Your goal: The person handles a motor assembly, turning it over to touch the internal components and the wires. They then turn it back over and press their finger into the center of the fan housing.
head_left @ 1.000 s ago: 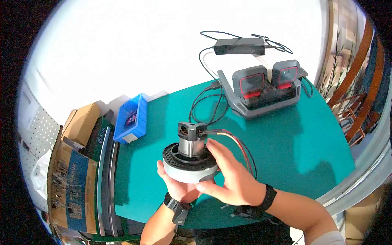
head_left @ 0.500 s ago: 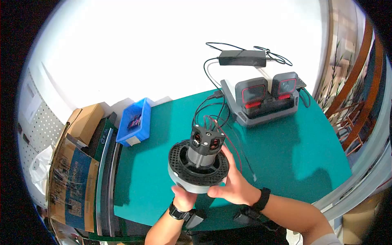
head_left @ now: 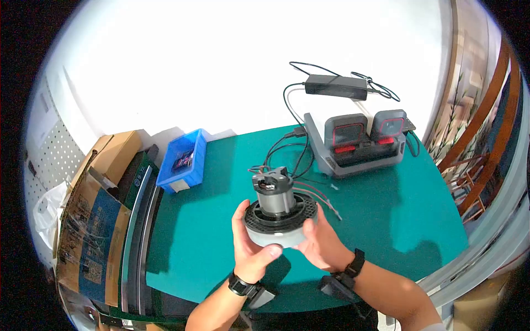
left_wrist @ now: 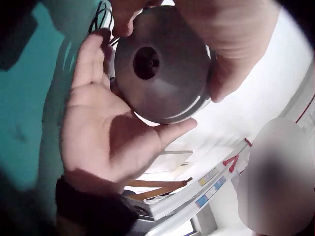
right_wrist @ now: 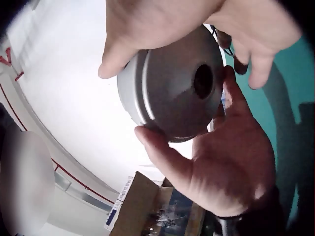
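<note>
A silver motor with a black top rises from a black perforated disc on a round grey base, held above the table. My left hand grips the base from its left side, with the thumb at the front rim. From the right, my right hand holds the opposite side, its thumb against the rim. The left wrist view shows the smooth grey underside, which has a dark round hole off its middle. Loose thin wires trail from the motor toward the right.
A grey dock with two black units stands at the back right of the green table. Behind it is a black power adapter with cables. At the left are a blue bin with small parts and a cardboard box.
The motor tilted toward me, then came more upright, and its wires swung about. My left hand moved from beneath the base to its left side. My right hand kept hold.
</note>
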### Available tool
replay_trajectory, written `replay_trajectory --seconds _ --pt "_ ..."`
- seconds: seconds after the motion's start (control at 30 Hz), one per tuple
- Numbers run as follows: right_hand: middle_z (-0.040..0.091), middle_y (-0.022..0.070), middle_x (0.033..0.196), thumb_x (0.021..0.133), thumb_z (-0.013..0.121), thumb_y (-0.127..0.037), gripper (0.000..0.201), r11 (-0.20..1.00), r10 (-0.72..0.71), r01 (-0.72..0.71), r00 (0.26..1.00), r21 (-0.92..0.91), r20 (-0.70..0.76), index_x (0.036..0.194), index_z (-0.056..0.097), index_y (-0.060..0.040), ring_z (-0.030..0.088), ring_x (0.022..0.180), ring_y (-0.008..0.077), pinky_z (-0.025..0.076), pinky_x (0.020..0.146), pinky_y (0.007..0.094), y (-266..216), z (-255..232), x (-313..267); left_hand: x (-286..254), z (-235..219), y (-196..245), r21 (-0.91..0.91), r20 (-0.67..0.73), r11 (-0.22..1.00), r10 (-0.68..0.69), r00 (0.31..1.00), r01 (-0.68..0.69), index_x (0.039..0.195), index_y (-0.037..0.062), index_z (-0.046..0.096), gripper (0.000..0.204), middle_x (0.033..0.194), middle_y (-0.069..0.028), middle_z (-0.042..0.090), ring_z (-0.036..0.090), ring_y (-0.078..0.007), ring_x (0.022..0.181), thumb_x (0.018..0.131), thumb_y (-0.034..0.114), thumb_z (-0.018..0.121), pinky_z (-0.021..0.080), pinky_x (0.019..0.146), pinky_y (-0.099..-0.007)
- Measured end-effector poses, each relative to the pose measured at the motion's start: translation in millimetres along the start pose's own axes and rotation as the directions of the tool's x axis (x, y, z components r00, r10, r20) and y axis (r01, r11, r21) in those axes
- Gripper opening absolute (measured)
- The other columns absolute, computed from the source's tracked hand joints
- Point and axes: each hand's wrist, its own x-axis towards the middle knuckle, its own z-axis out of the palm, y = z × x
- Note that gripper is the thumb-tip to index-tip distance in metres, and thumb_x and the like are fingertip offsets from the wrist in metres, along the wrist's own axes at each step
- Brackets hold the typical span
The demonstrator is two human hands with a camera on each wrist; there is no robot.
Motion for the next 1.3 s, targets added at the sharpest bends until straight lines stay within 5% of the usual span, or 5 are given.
replay_trajectory --seconds 0.2,0.4,0.8,1.03,1.3 --pt "0.05 0.0096 0.139 0.086 0.072 -0.034 0.072 0.968 0.065 -0.097 0.988 0.23 0.143 0.144 0.034 -0.0137 0.051 0.125 0.0302 0.043 0.102 0.0546 -8 -3 4 2 -5 -8 0.433 0.162 0.85 0.254 0.953 -0.301 0.143 0.0047 0.019 0.111 0.134 -0.014 0.042 0.046 -0.0269 0.125 0.062 0.027 0.093 0.037 0.106 -0.0426" --pt "0.055 0.0144 0.136 0.09 0.048 -0.042 0.06 0.923 0.212 -0.242 0.969 0.3 0.13 0.138 0.046 -0.0059 0.054 0.123 0.0309 0.043 0.102 0.0475 -6 -20 6 14 -17 4 0.568 0.163 0.764 0.261 0.951 -0.307 0.134 -0.0042 0.041 0.076 0.128 -0.0135 0.045 0.043 -0.0259 0.125 0.086 0.05 0.066 0.032 0.107 -0.0385" --pt "0.069 0.0074 0.11 0.087 0.043 -0.057 0.061 0.938 0.336 -0.335 0.942 0.084 0.009 0.128 0.057 -0.0132 0.068 0.085 0.0213 0.049 0.052 0.0343 -1 -22 13 23 -35 8 0.397 0.155 0.918 -0.053 0.987 -0.013 0.128 -0.0009 0.057 0.053 0.132 -0.0131 0.055 0.048 -0.0236 0.126 0.084 0.025 0.07 0.032 0.109 -0.0384" --pt "0.067 0.0041 0.112 0.087 0.029 -0.079 0.075 0.899 0.422 -0.41 0.905 -0.151 0.052 0.128 0.053 -0.0196 0.065 0.092 0.0173 0.052 0.064 0.0358 -1 -22 12 22 -38 15 0.069 0.099 0.954 -0.296 0.95 0.29 0.112 0.002 0.066 0.039 0.105 -0.0073 0.071 0.066 -0.0167 0.094 0.076 0.009 0.079 0.05 0.088 -0.0328" --pt "0.061 0.0103 0.125 0.087 0.067 -0.033 0.062 0.895 0.433 -0.416 0.896 -0.158 0.097 0.14 0.041 -0.0129 0.066 0.103 0.0329 0.057 0.077 0.0399 0 -18 7 18 -42 0 0.338 0.041 0.941 0.0 0.999 -0.014 0.126 0.0015 0.053 0.067 0.124 -0.0105 0.06 0.057 -0.0192 0.114 0.067 0.003 0.086 0.047 0.099 -0.0371"
